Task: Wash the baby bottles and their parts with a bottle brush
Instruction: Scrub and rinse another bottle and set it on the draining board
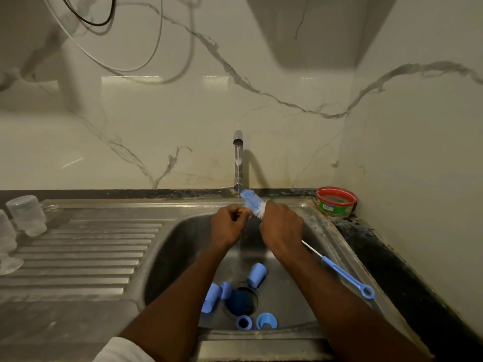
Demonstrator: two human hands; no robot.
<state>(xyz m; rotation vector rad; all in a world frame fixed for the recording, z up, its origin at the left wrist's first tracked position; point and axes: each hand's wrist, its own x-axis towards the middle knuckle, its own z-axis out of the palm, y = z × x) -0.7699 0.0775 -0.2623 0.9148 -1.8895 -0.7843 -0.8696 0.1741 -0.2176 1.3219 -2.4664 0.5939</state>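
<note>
Blue-bristled bottle brush (253, 203) sits at frame centre, gripped by the right hand (281, 226), long axis running lower right. Left hand (226, 226), just left of the bristles, pinches something too small to identify.

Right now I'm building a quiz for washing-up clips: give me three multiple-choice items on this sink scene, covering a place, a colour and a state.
1. Where do the clear bottles stand?
A. drainboard
B. in the basin
C. beside the tub

2. What colour are the loose parts in the sink?
A. red
B. blue
C. green

3. What state is the tap in?
A. off
B. running
C. hidden

Answers:
1 A, they stand upside down on the ribbed board at the left.
2 B, every piece near the drain is blue.
3 B, a thin stream falls between the hands, the right hand gripping the bottle brush.
</note>
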